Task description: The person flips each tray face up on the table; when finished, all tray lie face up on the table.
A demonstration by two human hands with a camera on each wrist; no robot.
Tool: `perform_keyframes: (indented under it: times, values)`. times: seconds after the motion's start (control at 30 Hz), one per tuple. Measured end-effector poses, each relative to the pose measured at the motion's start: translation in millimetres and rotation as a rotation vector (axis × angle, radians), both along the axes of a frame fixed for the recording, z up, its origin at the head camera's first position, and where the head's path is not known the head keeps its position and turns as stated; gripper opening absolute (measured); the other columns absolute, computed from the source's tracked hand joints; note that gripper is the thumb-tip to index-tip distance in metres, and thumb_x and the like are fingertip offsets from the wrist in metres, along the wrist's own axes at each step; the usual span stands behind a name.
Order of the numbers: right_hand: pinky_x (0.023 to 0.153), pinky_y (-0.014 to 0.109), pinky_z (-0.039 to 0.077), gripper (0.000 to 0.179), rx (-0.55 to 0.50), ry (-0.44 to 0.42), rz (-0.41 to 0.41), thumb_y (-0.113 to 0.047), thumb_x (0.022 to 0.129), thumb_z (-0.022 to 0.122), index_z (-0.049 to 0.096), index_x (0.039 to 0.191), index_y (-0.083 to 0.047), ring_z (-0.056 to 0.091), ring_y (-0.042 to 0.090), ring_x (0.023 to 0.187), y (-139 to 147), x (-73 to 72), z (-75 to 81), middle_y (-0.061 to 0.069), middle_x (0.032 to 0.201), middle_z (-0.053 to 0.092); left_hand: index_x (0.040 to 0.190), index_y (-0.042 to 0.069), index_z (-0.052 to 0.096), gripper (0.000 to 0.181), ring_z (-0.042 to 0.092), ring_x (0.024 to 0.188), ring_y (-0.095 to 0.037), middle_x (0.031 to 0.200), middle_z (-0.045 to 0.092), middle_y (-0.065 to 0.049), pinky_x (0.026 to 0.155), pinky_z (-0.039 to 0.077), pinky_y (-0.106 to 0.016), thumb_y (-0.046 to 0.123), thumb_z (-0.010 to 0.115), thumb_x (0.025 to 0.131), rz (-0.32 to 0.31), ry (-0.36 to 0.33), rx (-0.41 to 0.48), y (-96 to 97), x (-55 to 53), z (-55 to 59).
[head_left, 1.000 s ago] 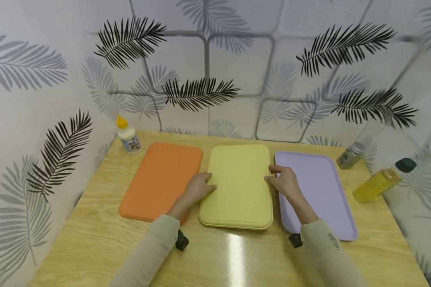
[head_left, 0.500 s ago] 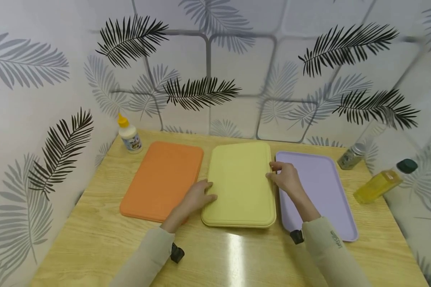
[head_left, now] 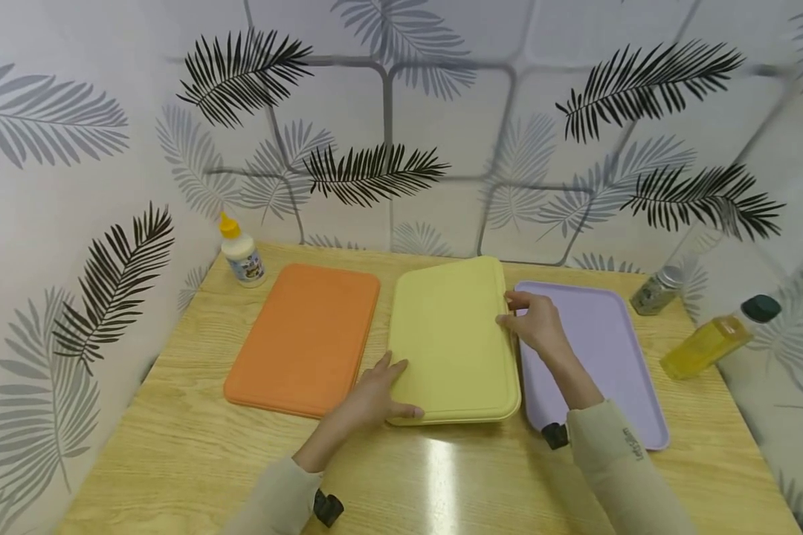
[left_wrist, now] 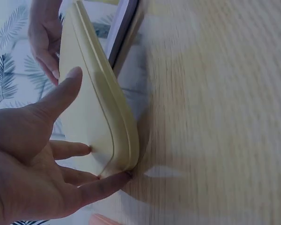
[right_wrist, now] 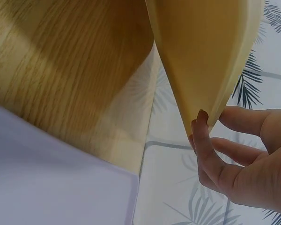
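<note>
A yellow tray [head_left: 451, 342] with rounded corners lies flat side up in the middle of the table, its right side raised and tilted. My right hand [head_left: 537, 325] pinches that raised right edge. In the right wrist view, fingertips curl under the rim, and the tray's underside [right_wrist: 201, 51] stands off the wood. My left hand [head_left: 373, 397] touches the near-left corner with fingers spread and thumb lying over the front edge. The left wrist view shows its straight fingers [left_wrist: 105, 187] against the tray's side.
An orange tray [head_left: 308, 334] lies to the left and a purple tray [head_left: 589, 349] to the right. A white glue bottle [head_left: 244, 260] with a yellow cap stands back left. A small jar [head_left: 657, 291] and a dark-capped bottle of yellow liquid [head_left: 712, 342] stand right, near the patterned wall.
The yellow tray's right side has risen, tilting the tray and shifting it slightly right. My left hand has slid toward the near-left corner and spread its fingers; my right hand has kept its pinch.
</note>
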State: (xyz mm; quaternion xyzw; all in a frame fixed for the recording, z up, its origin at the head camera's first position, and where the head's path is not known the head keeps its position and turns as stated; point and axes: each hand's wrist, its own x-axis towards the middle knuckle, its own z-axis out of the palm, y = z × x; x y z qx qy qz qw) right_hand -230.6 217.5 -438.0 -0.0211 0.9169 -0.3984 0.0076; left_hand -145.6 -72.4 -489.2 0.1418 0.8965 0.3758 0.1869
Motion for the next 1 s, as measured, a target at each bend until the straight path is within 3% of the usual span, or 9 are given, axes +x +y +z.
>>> perform_keyframes:
  times: [0.27, 0.43, 0.67, 0.83, 1.0]
  values:
    - [0.082, 0.043, 0.053, 0.050, -0.032, -0.017, 0.002, -0.008, 0.085, 0.068, 0.055, 0.131, 0.008, 0.054, 0.041, 0.114, -3, 1.0, 11.0, 0.029, 0.114, 0.063, 0.151, 0.006, 0.028, 0.098, 0.019, 0.138, -0.049, 0.158, 0.008, -0.022, 0.092, 0.048, -0.055, 0.027, 0.084, 0.073, 0.024, 0.013, 0.016, 4.8, 13.3, -3.5]
    - [0.071, 0.026, 0.053, 0.051, -0.076, -0.029, -0.009, -0.008, 0.085, 0.069, 0.055, 0.131, 0.008, 0.054, 0.037, 0.115, -3, 2.3, 15.4, 0.028, 0.114, 0.063, 0.152, 0.007, 0.027, 0.098, 0.021, 0.138, -0.048, 0.159, 0.009, -0.021, 0.091, 0.049, -0.051, 0.028, 0.083, 0.074, 0.008, 0.037, 0.003, 4.3, 17.3, -7.1]
    - [0.065, 0.022, 0.055, 0.052, -0.185, -0.066, -0.011, -0.006, 0.086, 0.069, 0.052, 0.133, 0.008, 0.064, 0.027, 0.090, -7, 4.1, 24.6, 0.029, 0.120, 0.059, 0.152, 0.007, 0.027, 0.100, 0.025, 0.137, -0.047, 0.159, 0.013, -0.018, 0.099, 0.042, -0.057, 0.032, 0.084, 0.073, -0.027, 0.101, -0.024, -1.0, 16.7, -16.2]
    - [0.074, 0.028, 0.057, 0.053, -0.268, -0.122, 0.012, -0.009, 0.089, 0.067, 0.050, 0.137, 0.004, 0.061, 0.017, 0.088, -8, 5.1, 33.4, 0.027, 0.127, 0.054, 0.151, 0.005, 0.028, 0.097, 0.027, 0.135, -0.051, 0.158, 0.016, -0.020, 0.100, 0.038, -0.062, 0.030, 0.083, 0.075, -0.050, 0.119, -0.001, -5.4, 17.0, -16.3]
    - [0.082, 0.030, 0.056, 0.053, -0.419, -0.159, 0.072, -0.009, 0.091, 0.065, 0.048, 0.140, 0.001, 0.058, 0.015, 0.094, -5, 4.1, 36.4, 0.024, 0.129, 0.050, 0.151, 0.004, 0.029, 0.092, 0.027, 0.134, -0.054, 0.157, 0.017, -0.022, 0.103, 0.031, -0.066, 0.026, 0.081, 0.078, -0.056, 0.102, 0.032, -6.9, 19.7, -14.5]
